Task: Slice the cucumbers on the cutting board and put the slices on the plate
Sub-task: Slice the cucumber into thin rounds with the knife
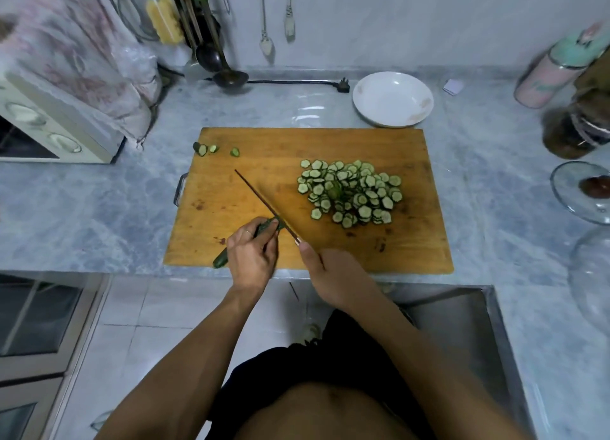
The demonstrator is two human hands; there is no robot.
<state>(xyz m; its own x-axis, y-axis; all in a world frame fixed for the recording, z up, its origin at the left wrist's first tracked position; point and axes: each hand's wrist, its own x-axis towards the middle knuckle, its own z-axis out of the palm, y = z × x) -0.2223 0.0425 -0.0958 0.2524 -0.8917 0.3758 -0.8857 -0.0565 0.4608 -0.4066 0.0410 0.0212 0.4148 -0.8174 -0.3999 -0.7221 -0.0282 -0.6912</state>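
Note:
A wooden cutting board (330,145) lies on the grey counter. My left hand (252,251) holds a dark green cucumber (221,259) near the board's front left edge. My right hand (333,274) grips the handle of a knife (260,198), whose blade rests edge-down at the cucumber's far end. A heap of cucumber slices (351,192) sits right of the board's middle. Three cut end pieces (206,149) lie at the board's far left corner. A white plate (392,98) stands behind the board, with nothing on it.
A small oven (49,132) under a cloth stands at the left. Ladles (227,76) and a power plug (343,85) lie at the back. Jars (577,122) and glass lids (581,192) crowd the right side. A sink (462,334) is at the front right.

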